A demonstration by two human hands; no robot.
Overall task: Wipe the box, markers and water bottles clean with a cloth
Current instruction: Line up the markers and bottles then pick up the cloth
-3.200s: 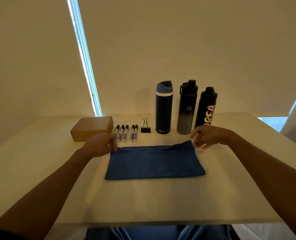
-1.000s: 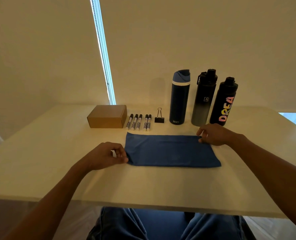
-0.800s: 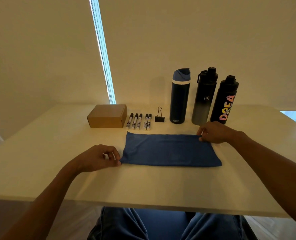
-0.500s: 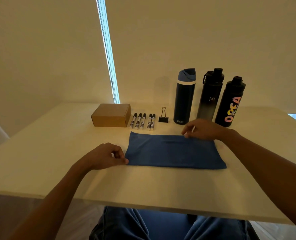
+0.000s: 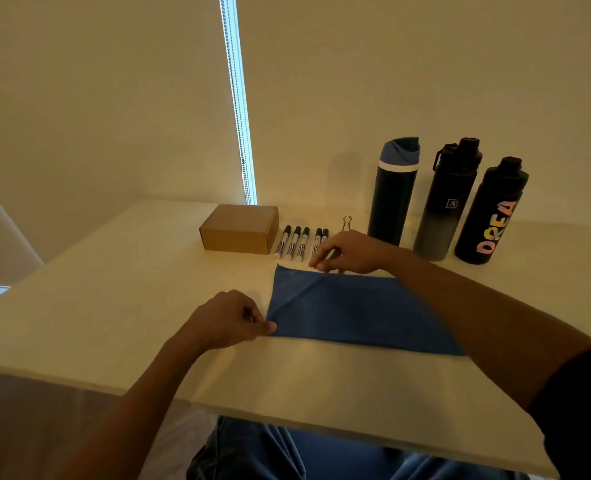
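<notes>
Cream blinds [image 5: 114,98], split by a strip of daylight [image 5: 240,98], back a pale table [image 5: 114,306]. Beyond the left hand [image 5: 224,320], a closed brown cardboard box [image 5: 238,233] sits on the table, with five markers [image 5: 299,242] lying side by side just to its right. The left hand pinches the near left corner of a blue cloth [image 5: 356,313] spread flat on the table. The right hand [image 5: 349,252], reaching across the cloth, has its fingers curled at the far edge and appears to pinch it, just in front of the markers. A binder clip [image 5: 347,221] pokes up just behind that hand. Further right, three bottles stand upright in a row: a blue-capped bottle [image 5: 392,199], a black and grey bottle [image 5: 446,209], and a black bottle [image 5: 488,216] with coloured lettering.
</notes>
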